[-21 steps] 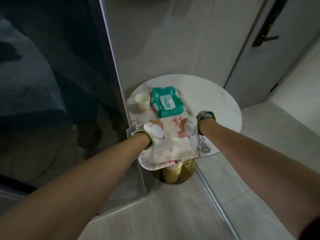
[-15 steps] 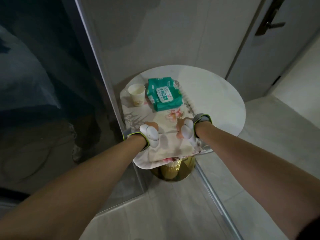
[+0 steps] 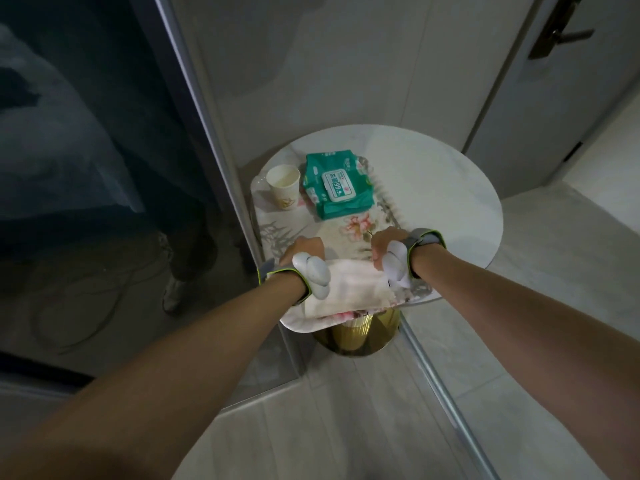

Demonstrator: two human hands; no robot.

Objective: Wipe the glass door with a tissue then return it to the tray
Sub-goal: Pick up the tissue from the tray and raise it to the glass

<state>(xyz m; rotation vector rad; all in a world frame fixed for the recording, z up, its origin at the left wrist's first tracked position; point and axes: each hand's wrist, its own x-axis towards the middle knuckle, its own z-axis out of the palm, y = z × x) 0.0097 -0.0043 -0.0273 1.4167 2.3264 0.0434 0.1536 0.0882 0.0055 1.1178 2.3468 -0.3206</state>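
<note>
A white tissue (image 3: 349,289) lies spread over the near end of a floral tray (image 3: 277,233) on a round white table (image 3: 433,188). My left hand (image 3: 303,249) grips the tissue's far left corner with curled fingers. At the far right corner my right hand (image 3: 386,245) grips it the same way. Both wrists carry white sensor pods on grey straps. The dark glass door (image 3: 86,168) stands to the left, its grey frame (image 3: 204,133) right beside the tray.
On the tray's far end stand a white paper cup (image 3: 283,187) and a green wet-wipe pack (image 3: 337,187). The table has a gold pedestal (image 3: 356,336). A floor rail (image 3: 446,403) runs toward me. A grey door with a handle (image 3: 561,36) is at the back right.
The view has shifted, so the table sits further right. Both hands have drawn slightly toward me along the tray and still hold the tissue's corners.
</note>
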